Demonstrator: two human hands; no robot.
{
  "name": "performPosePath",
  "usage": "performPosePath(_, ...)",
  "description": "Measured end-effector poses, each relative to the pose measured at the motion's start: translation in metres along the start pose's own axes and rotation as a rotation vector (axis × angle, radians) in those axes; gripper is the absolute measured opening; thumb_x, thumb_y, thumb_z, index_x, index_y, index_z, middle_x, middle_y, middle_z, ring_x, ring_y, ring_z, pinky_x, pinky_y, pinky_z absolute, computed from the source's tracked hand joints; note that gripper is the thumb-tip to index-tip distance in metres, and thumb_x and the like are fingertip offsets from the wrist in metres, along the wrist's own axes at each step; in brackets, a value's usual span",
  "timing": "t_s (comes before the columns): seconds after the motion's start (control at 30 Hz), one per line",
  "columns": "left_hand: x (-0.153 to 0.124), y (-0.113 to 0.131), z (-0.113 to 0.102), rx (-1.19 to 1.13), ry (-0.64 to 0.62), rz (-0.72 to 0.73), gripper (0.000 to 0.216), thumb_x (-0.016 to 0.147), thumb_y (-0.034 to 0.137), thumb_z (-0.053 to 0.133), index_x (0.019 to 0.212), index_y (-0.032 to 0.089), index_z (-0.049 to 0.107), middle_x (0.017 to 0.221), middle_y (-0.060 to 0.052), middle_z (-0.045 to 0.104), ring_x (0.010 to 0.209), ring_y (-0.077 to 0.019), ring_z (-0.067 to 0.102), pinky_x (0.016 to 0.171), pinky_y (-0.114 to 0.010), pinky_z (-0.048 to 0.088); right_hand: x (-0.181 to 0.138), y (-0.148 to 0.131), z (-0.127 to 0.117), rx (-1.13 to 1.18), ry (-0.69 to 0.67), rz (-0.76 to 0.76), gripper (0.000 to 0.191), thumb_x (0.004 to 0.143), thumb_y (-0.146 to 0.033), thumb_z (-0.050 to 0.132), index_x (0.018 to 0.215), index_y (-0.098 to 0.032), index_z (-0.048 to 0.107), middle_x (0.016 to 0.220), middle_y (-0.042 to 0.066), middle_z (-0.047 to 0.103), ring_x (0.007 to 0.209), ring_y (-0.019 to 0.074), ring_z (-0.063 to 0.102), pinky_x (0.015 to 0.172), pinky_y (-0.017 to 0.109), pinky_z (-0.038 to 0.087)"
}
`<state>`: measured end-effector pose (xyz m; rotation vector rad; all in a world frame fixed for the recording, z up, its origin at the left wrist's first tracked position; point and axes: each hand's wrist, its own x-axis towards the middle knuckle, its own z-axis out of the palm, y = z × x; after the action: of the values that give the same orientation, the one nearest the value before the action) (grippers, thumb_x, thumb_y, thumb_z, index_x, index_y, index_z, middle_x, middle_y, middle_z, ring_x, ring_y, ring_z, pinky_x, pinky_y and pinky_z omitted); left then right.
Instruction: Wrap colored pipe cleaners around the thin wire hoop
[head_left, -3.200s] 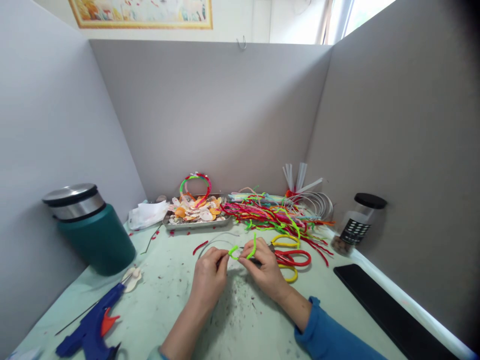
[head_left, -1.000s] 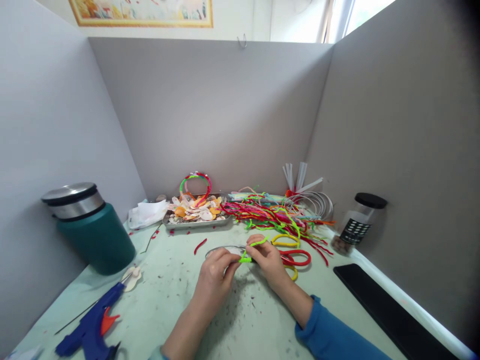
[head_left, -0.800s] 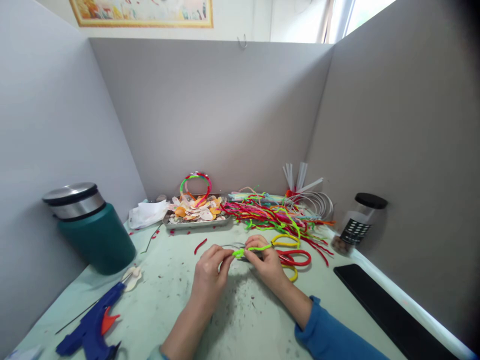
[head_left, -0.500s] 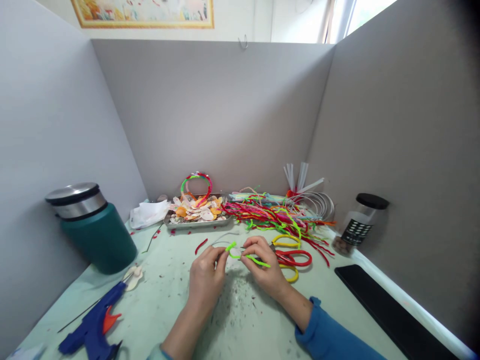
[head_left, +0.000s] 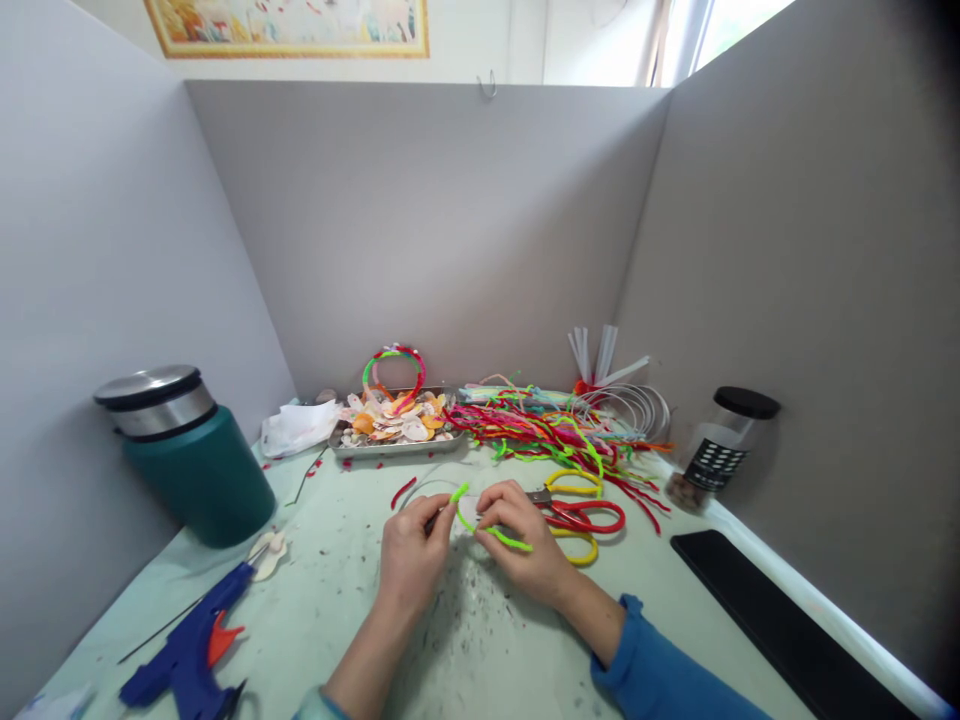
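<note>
Both of my hands meet over the pale green table [head_left: 337, 600]. My left hand [head_left: 411, 560] pinches a thin grey wire hoop [head_left: 417, 492] whose arc rises behind it. My right hand [head_left: 525, 545] pinches a neon green pipe cleaner [head_left: 480, 525] that is wound onto the wire between the two hands; its free end sticks out under my right fingers. Red-handled scissors [head_left: 589, 517] and yellow pipe-cleaner loops [head_left: 574, 484] lie just right of my right hand.
A heap of coloured pipe cleaners [head_left: 547, 425] and a metal tray of shells [head_left: 394, 425] lie at the back. A teal flask [head_left: 187, 455] and a blue glue gun [head_left: 184, 655] are at the left. A jar [head_left: 716, 445] and a black slab [head_left: 780, 620] are at the right.
My hands kept turning the green pipe cleaner round the wire; its free end swung from upright to pointing down and right. My hands shifted slightly toward me.
</note>
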<state>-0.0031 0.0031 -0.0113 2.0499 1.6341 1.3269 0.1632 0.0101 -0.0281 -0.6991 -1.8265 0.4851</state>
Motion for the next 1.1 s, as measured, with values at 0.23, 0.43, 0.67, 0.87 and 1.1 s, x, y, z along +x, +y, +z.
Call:
performPosePath(0.23, 0.001, 0.002, -0.001, -0.008, -0.025, -0.013, 0.024, 0.082, 0.031, 0.049, 0.085, 0.018, 0.069, 0.079, -0.003, 0.070, 0.068, -0.0138, 0.062, 0.063, -0.023, 0.046, 0.000, 0.003, 0.000, -0.006, 0.038, 0.015, 0.006, 0.080, -0.018, 0.055, 0.074, -0.021, 0.057, 0.083, 0.006, 0.057, 0.084, 0.0198, 0.053, 0.079, 0.036, 0.041)
performPosePath(0.43, 0.001, 0.003, -0.001, -0.016, -0.030, -0.025, 0.024, 0.082, 0.029, 0.046, 0.081, 0.016, 0.066, 0.071, -0.001, 0.067, 0.062, -0.0122, 0.059, 0.058, -0.022, 0.044, 0.002, 0.004, 0.000, 0.001, 0.096, 0.035, 0.009, 0.080, -0.018, 0.055, 0.071, -0.020, 0.057, 0.078, 0.005, 0.058, 0.081, 0.0198, 0.053, 0.075, 0.035, 0.042)
performPosePath(0.67, 0.000, -0.001, 0.000, 0.095, 0.004, 0.016, 0.020, 0.081, 0.026, 0.048, 0.080, 0.017, 0.066, 0.073, -0.002, 0.067, 0.063, -0.0126, 0.060, 0.059, -0.022, 0.044, 0.000, -0.002, 0.000, 0.003, -0.044, -0.045, 0.005, 0.079, -0.019, 0.057, 0.075, -0.021, 0.059, 0.085, 0.006, 0.058, 0.083, 0.0194, 0.053, 0.079, 0.037, 0.042)
performPosePath(0.87, -0.003, -0.003, 0.001, 0.229, -0.034, 0.096, 0.020, 0.082, 0.023, 0.048, 0.082, 0.020, 0.067, 0.072, -0.003, 0.063, 0.068, -0.0137, 0.059, 0.064, -0.023, 0.042, 0.000, -0.003, -0.001, 0.038, -0.061, -0.039, 0.004, 0.079, -0.023, 0.059, 0.078, -0.022, 0.063, 0.086, 0.006, 0.057, 0.084, 0.0194, 0.053, 0.080, 0.037, 0.042)
performPosePath(1.1, -0.008, 0.004, 0.000, 0.369, -0.224, 0.179, 0.022, 0.083, 0.019, 0.045, 0.084, 0.022, 0.067, 0.069, -0.002, 0.058, 0.064, -0.0122, 0.056, 0.057, -0.022, 0.034, 0.003, 0.010, 0.002, 0.157, 0.139, 0.123, 0.006, 0.078, -0.025, 0.061, 0.075, -0.021, 0.064, 0.086, 0.005, 0.057, 0.085, 0.0194, 0.054, 0.079, 0.035, 0.043)
